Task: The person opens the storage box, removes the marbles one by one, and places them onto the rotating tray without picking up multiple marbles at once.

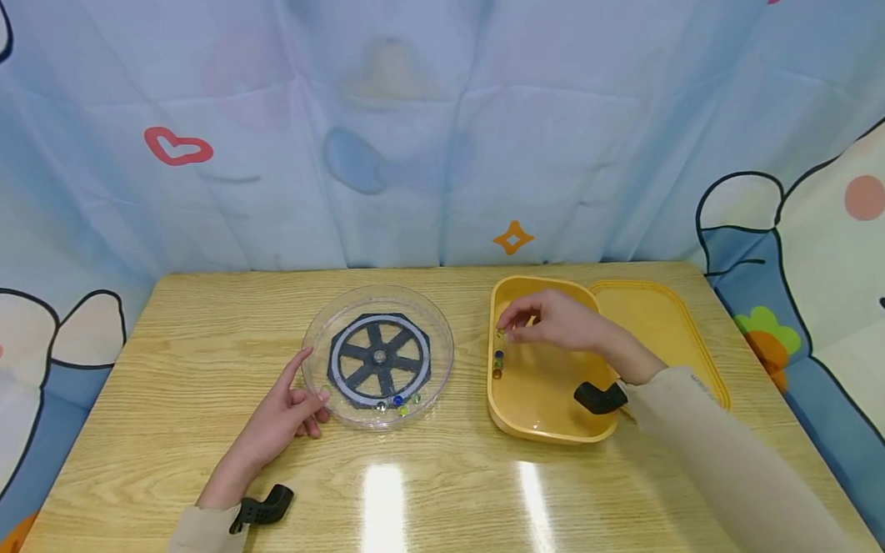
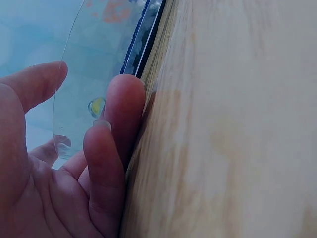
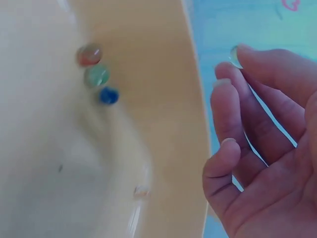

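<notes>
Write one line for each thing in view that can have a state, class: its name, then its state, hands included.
Clear dish: lying flat, uncovered
Dark wheel: flat; in or under the dish, unclear
Dish marbles: loose, grouped near the front edge
Yellow tub: upright, uncovered
Tub marbles: three, lined up by one wall
Flat tray: beside the tub, partly hidden
Held marble: pinched
Right hand: pinching the held marble
Left hand: touching the dish
Curtain: hanging

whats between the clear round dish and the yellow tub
Just a narrow strip of bare wooden table separates the dish from the tub, as the head view shows.
</notes>
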A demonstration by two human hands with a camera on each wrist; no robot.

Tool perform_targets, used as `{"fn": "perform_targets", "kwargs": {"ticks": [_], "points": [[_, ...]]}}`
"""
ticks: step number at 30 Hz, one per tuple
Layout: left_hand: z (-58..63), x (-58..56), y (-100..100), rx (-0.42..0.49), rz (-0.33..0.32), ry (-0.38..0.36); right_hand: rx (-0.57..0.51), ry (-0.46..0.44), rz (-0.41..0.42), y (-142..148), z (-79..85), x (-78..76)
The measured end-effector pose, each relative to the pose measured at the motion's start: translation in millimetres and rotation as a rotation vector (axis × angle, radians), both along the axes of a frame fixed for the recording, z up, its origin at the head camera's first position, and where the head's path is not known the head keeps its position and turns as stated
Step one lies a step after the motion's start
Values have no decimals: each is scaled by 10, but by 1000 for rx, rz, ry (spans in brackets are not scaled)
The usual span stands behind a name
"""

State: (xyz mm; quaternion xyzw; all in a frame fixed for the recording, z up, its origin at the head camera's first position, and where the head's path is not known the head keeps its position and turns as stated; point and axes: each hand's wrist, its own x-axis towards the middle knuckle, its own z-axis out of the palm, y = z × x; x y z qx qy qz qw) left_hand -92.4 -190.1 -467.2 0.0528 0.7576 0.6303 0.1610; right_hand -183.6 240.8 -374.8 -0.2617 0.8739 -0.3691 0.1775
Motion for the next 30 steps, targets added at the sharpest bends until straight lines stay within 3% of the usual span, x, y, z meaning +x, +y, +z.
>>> {"fn": "perform_targets", "kwargs": {"ticks": [9, 15, 22, 30], "points": [[21, -15, -3, -10, 2, 0, -80, 67, -44, -314, 72, -1], [25, 7, -2, -25, 0, -15, -168, 28, -14, -574, 45, 24], [23, 30, -1, -24, 6, -19, -190, 3, 6, -829, 5, 60], [29, 24, 3, -28, 2, -12, -186, -20, 39, -924, 0, 79]]}}
